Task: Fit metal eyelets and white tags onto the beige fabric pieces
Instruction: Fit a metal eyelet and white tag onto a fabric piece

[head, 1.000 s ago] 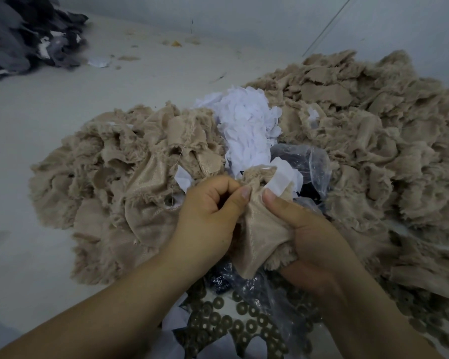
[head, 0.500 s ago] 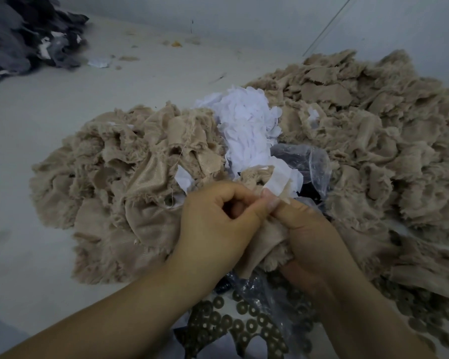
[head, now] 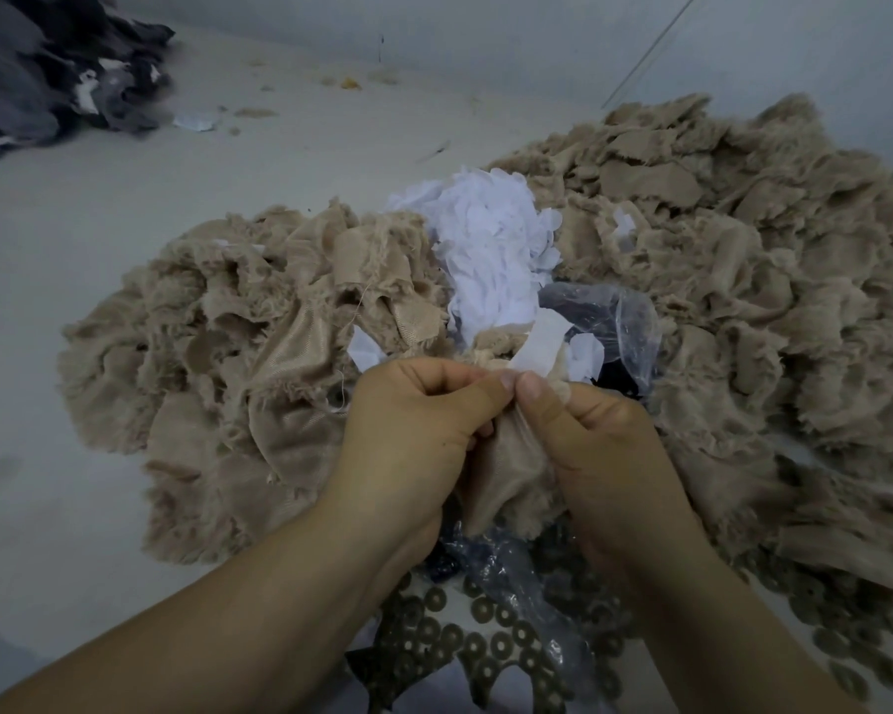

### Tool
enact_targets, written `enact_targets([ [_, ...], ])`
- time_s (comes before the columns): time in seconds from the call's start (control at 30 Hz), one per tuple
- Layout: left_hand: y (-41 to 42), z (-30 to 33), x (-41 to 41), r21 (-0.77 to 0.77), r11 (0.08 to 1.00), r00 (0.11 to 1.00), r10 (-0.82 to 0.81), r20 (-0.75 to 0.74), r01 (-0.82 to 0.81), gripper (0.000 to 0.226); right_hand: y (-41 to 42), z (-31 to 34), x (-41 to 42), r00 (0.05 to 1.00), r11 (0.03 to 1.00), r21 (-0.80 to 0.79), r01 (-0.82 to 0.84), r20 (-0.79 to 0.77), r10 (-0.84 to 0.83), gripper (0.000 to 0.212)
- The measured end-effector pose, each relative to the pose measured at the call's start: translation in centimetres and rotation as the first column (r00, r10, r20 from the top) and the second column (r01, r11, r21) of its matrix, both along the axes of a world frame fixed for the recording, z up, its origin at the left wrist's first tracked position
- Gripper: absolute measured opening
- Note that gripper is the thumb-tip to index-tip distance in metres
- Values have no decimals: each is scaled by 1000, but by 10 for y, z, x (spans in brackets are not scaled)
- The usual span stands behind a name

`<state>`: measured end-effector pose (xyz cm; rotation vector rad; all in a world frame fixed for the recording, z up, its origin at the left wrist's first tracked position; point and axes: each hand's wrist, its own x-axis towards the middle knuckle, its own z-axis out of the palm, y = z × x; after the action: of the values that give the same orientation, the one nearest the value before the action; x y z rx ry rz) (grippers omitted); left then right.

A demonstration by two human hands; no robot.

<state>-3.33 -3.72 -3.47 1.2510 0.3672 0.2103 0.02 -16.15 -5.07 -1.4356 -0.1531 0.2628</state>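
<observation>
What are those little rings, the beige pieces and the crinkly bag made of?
Rings: probably dull bronze-toned metal, flat with a centre hole. Beige pieces: woven cloth, slight sheen, frayed fuzzy edges. Bag: thin clear plastic, glossy and crumpled.

No legible text, label, brand, number or sign anywhere in the head view. The white tag (head: pixel 536 347) just above the thumbs shows a blank face. The heap of white tags (head: pixel 491 260) beyond the hands: no print discernible. The metal eyelets (head: pixel 485 641) below the hands: no stamping readable; too small and dim to tell.
</observation>
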Motion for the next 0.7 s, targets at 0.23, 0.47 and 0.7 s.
enact_targets([
  [0.23, 11, 0, 2, 112, 987, 993, -116, -6, 116, 22, -7, 7, 8, 930, 968, 209, -140, -306, 201, 30],
  [0.47, 22, 3, 4, 402, 897, 981, -196, -16, 185, 19, -10, 9, 14, 840, 932, 332, -147, -455, 295, 41],
  [0.7, 26, 8, 6, 546, 807, 970, -239, -49, 227, 17, -9, 11, 13, 836, 930, 336, -149, -459, 300, 44],
])
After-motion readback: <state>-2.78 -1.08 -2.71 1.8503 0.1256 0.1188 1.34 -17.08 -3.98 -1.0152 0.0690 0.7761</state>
